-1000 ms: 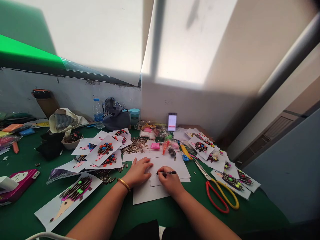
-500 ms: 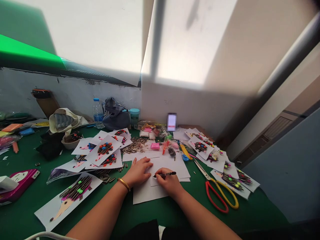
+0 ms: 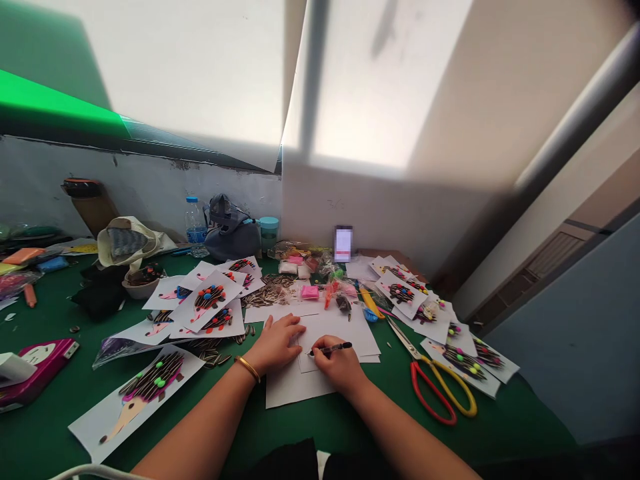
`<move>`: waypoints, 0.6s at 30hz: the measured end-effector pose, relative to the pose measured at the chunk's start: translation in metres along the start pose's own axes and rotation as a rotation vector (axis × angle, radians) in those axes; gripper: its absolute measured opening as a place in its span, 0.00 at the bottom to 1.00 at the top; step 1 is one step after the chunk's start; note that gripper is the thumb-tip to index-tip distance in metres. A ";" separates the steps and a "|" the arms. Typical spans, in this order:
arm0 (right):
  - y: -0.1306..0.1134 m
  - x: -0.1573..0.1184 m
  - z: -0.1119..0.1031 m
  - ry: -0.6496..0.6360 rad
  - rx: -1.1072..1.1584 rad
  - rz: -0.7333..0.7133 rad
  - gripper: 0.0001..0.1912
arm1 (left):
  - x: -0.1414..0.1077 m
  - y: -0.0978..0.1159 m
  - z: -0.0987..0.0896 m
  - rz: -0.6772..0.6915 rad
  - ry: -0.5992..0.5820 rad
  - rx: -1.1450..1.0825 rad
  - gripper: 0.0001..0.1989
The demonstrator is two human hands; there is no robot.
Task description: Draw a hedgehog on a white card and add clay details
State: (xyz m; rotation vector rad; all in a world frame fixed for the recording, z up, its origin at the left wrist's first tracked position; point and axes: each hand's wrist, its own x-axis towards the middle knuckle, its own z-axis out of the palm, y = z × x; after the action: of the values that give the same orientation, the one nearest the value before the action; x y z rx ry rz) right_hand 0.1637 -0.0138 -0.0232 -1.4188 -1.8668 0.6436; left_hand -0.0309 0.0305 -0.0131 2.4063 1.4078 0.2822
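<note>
My right hand (image 3: 340, 367) is closed round a black pen (image 3: 336, 348), its tip down near a small white sheet (image 3: 308, 363). My left hand (image 3: 278, 344), with a gold bangle at the wrist, lies on the paper with its fingers apart and holds nothing. Larger white sheets (image 3: 290, 393) lie beneath both hands. Cards with seed-covered hedgehogs (image 3: 209, 300) are piled beyond my left forearm, and a single hedgehog card (image 3: 145, 400) lies nearer. To the right of my right hand are scissors (image 3: 430, 373) with red and yellow handles.
More hedgehog cards (image 3: 460, 360) spread along the right side. Behind the paper are sunflower seeds (image 3: 270, 292), a pink packet (image 3: 309, 292), a yellow cutter (image 3: 371, 303) and an upright phone (image 3: 343, 243). A bottle (image 3: 196, 230) and grey bag (image 3: 233, 233) stand by the wall; a magenta box (image 3: 40, 373) is at left.
The pen and my right hand have shifted very slightly on the small sheet. My left hand stays in place.
</note>
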 end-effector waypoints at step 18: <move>0.008 -0.001 -0.008 0.113 0.032 0.087 0.10 | 0.000 0.000 0.000 -0.004 -0.010 0.004 0.25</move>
State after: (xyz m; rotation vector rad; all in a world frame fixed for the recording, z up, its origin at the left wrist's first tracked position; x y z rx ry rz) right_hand 0.1745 -0.0128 -0.0241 -1.4911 -1.7080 0.6196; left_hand -0.0313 0.0305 -0.0130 2.4044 1.4098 0.2665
